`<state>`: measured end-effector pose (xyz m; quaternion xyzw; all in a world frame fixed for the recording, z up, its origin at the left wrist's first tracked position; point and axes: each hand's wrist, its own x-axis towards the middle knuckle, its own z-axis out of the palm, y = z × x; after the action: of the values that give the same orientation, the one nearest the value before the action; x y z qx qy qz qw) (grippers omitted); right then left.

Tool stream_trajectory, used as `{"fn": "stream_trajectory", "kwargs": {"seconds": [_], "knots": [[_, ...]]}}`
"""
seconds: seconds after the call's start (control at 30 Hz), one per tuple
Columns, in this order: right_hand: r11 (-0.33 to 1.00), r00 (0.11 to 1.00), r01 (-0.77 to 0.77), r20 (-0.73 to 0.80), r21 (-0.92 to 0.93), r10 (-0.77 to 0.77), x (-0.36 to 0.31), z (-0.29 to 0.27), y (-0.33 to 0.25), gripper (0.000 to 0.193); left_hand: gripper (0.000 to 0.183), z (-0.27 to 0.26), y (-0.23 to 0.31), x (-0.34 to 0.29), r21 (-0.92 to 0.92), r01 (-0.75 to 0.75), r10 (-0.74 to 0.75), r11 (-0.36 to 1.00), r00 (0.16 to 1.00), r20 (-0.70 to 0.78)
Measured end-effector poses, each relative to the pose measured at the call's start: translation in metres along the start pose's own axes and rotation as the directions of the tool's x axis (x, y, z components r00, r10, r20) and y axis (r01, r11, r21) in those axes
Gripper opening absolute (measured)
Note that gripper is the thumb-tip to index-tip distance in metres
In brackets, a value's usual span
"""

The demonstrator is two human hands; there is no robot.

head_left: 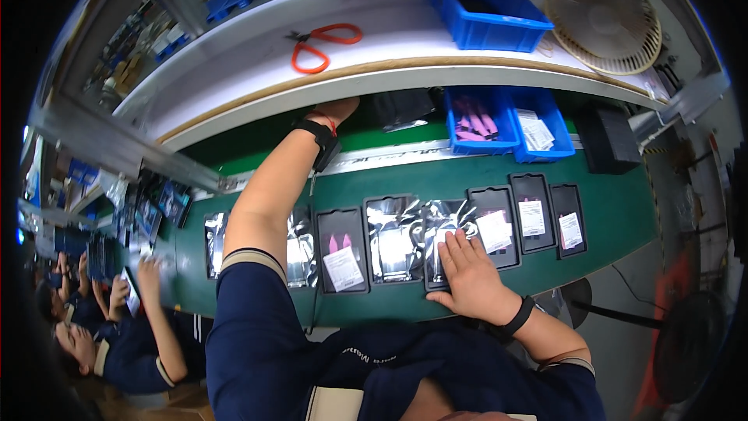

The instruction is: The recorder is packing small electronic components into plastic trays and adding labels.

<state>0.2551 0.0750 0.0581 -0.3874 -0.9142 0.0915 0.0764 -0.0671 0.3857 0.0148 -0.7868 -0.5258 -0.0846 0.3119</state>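
My right hand (471, 282) lies flat, fingers stretched out, on a shiny clear plastic bag (448, 222) around a black tray. My left arm reaches far forward, and my left hand (340, 111) is at the shelf's underside, its fingers mostly hidden by the shelf edge. To the right of that hand lies a stack of black plastic bags (401, 107). A row of shallow black trays stretches across the table. One tray (343, 253) holds pink pieces and a white printed sheet (344, 268); others, like the bagged tray (393, 242), are in clear plastic.
Blue bins with pink parts (477, 121) and white papers (534, 131) stand at the back, beside stacked black trays (606, 138). On the shelf above are orange-handled scissors (315, 43), a blue bin (499, 31) and a fan (604, 15). A co-worker (128, 343) sits at left.
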Motion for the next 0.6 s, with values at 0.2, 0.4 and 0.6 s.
{"fn": "stream_trajectory", "kwargs": {"seconds": [0.2,0.4,0.6], "knots": [[0.975,1.000,-0.022,0.006,0.223,0.021,0.031,-0.041,0.025,0.053,0.018,-0.118,-0.022,-0.070,-0.649,0.376,-0.388,0.661,0.912,0.133],[0.990,0.989,0.010,-0.142,-0.140,-0.030,0.177,-0.039,0.075,0.055,0.018,-0.245,0.035,-0.179,-0.474,0.352,-0.391,0.807,0.920,0.018],[0.923,0.990,-0.125,0.014,-0.363,0.140,0.284,-0.012,0.114,0.081,0.016,-0.257,0.120,-0.242,-0.403,0.245,-0.210,0.882,0.969,0.129]]}}
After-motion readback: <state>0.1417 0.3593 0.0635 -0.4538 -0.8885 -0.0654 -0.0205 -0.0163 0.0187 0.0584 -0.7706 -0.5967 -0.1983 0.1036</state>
